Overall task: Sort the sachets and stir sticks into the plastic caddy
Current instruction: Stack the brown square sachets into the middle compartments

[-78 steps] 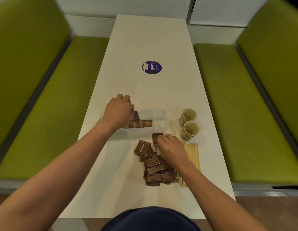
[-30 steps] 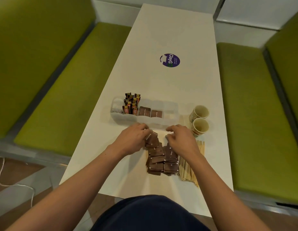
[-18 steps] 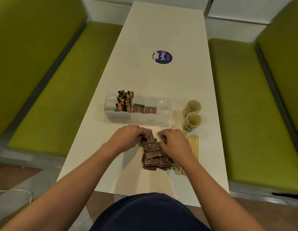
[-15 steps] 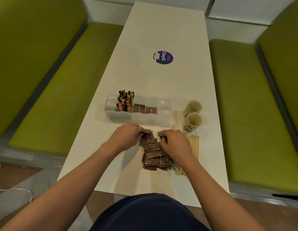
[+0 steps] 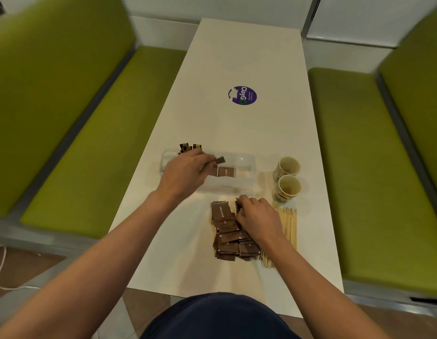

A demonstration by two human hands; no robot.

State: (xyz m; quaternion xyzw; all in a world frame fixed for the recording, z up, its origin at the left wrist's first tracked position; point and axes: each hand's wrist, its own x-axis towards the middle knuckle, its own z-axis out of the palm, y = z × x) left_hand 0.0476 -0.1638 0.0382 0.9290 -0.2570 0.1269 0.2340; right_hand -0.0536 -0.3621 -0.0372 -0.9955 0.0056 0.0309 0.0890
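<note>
Sachet sorting, seen from the head. We see the left hand point(image 5: 185, 172) pinching one brown sachet point(image 5: 218, 161) above the middle of the clear caddy point(image 5: 246, 165), which lies crosswise on the table point(image 5: 249, 57), toward its near edge. The right hand point(image 5: 257, 216) rests with curled fingers on the pile of sachets point(image 5: 227, 238) between caddy and near edge; whether it grips one we cannot tell. Wooden stir sticks point(image 5: 289, 223) lie just beside the pile, toward the right edge, near two paper cups point(image 5: 287, 167).

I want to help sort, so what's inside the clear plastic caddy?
A brown sachet lies in the middle of the caddy; dark stick sachets stand at its left end. The left hand, pinching another sachet, hides the rest there.
</note>
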